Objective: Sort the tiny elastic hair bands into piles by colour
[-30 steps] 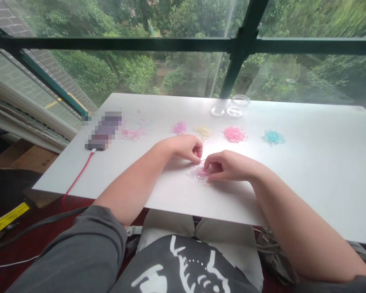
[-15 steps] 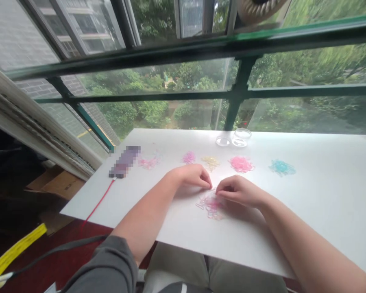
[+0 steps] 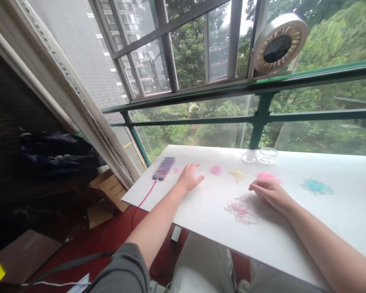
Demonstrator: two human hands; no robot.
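My left hand (image 3: 189,178) reaches over the left part of the table, fingers apart and holding nothing visible. Partly hidden by it is a pale pink pile (image 3: 177,170) of small thin loops. My right hand (image 3: 270,193) hovers with its fingertips pinched together; whatever is between them cannot be made out. Just behind it lies a bright pink pile (image 3: 266,176) of the same loops. In front of my hands a mixed pink and pale pile (image 3: 240,211) is spread loosely. Purple-pink (image 3: 215,170), yellow (image 3: 236,175) and turquoise (image 3: 317,186) piles also lie on the table.
The white table (image 3: 207,215) has a blurred-out phone (image 3: 164,168) on its left, with a red cable (image 3: 144,199) running off the edge. Two clear round containers (image 3: 267,155) stand at the back. A green railing (image 3: 262,118) borders the window; a cardboard box (image 3: 108,189) sits at left.
My left hand has moved away from the mixed pile to the pale pink pile, its fingers spreading. My right hand has lifted off the mixed pile. The view has turned left and upward.
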